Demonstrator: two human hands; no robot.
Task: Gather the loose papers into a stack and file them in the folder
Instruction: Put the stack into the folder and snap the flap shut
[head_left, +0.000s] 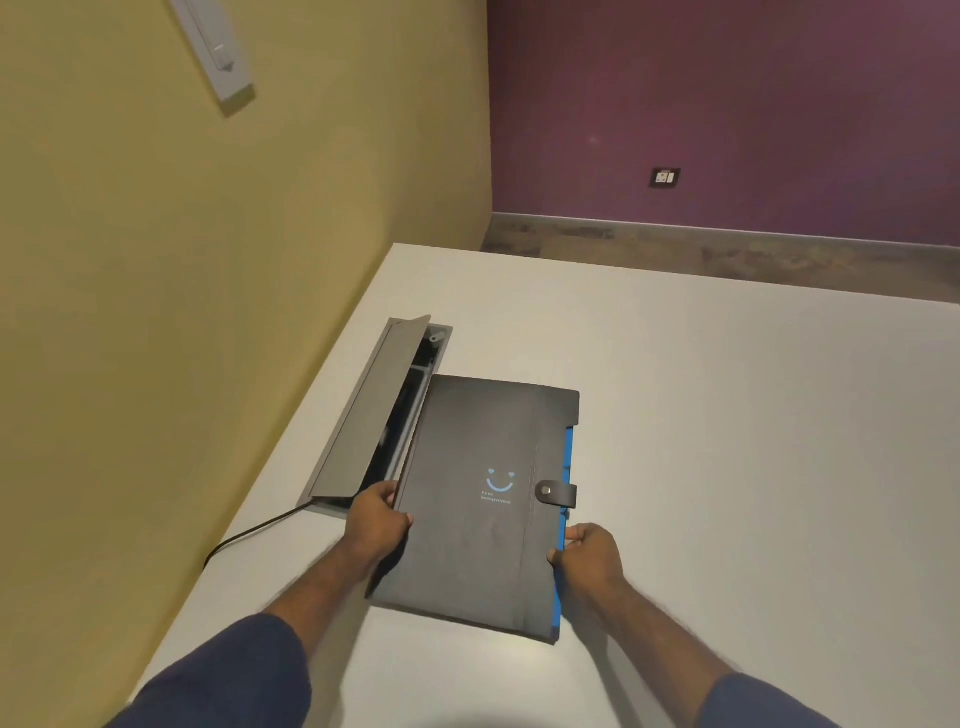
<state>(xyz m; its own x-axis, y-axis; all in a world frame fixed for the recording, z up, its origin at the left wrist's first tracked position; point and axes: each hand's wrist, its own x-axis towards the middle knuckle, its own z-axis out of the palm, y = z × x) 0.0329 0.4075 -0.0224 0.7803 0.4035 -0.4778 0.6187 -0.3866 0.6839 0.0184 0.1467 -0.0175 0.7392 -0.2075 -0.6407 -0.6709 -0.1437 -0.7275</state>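
Closed folder (483, 499) lengthwise away from person; left hand (376, 525), right hand (592, 553) pinching its side edges

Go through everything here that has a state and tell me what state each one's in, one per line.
Folder: closed, flat on the table.
Snap strap: fastened over the folder's right edge.
Cable hatch lid: propped open.
Black cord: runs out from the hatch.
Left hand: gripping the folder's left edge.
Right hand: gripping its right edge.
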